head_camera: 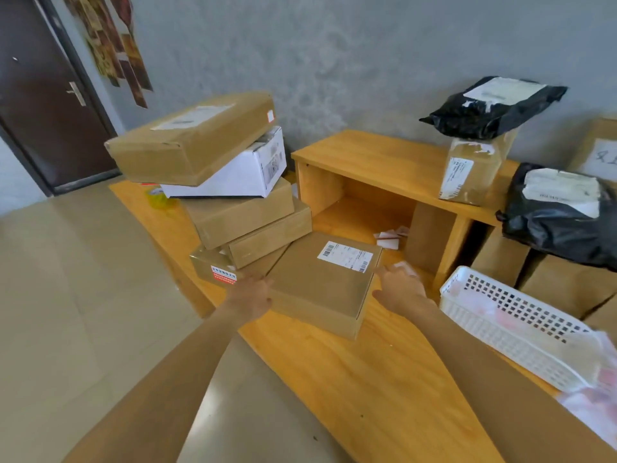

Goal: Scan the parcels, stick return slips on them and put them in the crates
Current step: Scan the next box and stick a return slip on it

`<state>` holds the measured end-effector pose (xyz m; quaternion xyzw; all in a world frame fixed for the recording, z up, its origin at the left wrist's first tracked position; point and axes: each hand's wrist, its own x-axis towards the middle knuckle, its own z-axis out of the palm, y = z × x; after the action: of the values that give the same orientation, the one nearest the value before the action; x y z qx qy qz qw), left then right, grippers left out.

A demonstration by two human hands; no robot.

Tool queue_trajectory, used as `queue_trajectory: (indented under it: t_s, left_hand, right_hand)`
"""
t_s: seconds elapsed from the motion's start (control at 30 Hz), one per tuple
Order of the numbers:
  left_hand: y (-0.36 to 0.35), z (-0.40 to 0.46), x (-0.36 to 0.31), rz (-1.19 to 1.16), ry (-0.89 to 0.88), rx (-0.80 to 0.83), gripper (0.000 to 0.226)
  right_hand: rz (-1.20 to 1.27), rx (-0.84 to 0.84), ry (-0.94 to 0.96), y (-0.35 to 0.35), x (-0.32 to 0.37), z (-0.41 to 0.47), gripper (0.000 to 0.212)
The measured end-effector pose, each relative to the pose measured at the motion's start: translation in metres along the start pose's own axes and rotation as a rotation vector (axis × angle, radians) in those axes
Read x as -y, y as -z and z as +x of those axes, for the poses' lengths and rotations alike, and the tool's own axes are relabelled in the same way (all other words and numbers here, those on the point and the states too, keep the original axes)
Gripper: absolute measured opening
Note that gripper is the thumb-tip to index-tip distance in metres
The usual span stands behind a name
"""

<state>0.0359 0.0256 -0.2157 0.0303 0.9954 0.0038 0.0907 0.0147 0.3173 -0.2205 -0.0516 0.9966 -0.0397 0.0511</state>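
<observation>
A flat brown cardboard parcel (320, 282) with a white barcode label lies on the wooden table (377, 379). My left hand (250, 295) touches its left edge. My right hand (399, 287) is at its right edge, fingers relaxed, with a pale slip just beyond the fingertips; whether the hand holds that slip I cannot tell. A leaning stack of several parcels (230, 182) stands just left of it, a brown box on top and a white box under it. A white perforated crate (514, 325) sits to the right with pinkish slips inside.
A wooden shelf unit (377, 162) stands behind, with paper scraps (390, 237) in its opening. A taped box (474, 168) with a black mailer bag (494, 105) is on top. Another black bag (561, 215) lies on brown boxes at right. A dark door (40, 95) is at left.
</observation>
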Motion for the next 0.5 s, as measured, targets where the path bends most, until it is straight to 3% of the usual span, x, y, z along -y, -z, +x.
queue_trajectory:
  t_s: [0.23, 0.5]
  left_hand:
    - [-0.020, 0.066, 0.010, -0.245, -0.048, 0.052, 0.049]
    - [-0.032, 0.099, 0.006, -0.291, -0.039, 0.063, 0.052]
  right_hand:
    - [0.364, 0.065, -0.284, -0.035, 0.010, 0.021, 0.050]
    - [1.202, 0.022, -0.699, -0.080, 0.058, 0.021, 0.066]
